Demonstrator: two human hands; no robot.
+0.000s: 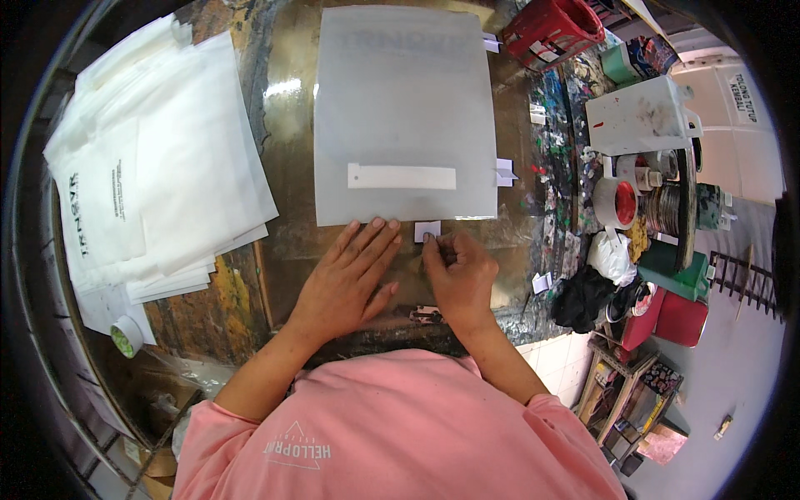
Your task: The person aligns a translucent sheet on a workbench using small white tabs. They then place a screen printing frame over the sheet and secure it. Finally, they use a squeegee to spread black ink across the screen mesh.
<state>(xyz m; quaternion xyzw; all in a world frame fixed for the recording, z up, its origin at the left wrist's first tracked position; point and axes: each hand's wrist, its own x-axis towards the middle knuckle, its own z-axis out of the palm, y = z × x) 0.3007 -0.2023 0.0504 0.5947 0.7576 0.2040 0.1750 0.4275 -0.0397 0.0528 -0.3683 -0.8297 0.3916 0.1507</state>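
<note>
A frosted translucent plastic sheet or bag (pixel 404 108) lies flat on the worktable, with a white strip (pixel 402 177) showing near its lower edge. My left hand (pixel 354 275) rests palm down with fingers stretched, its fingertips at that lower edge. Just right of it, my right hand (pixel 461 275) is closed, thumb and forefinger on a small white folded tab (pixel 427 231) below the sheet's edge. Whether the tab is stuck down cannot be seen. More white tabs stand along the sheet's right side, one beside its lower right corner (pixel 506 172) and another near the top right (pixel 491 43).
A stack of white printed plastic bags (pixel 167 183) covers the left side, with a green-filled roll or cup (pixel 127 336) at its near corner. On the right are a red bucket (pixel 554 33), a white jerrycan (pixel 637 117), a paint-stained strip, a black cloth (pixel 582 300) and several containers.
</note>
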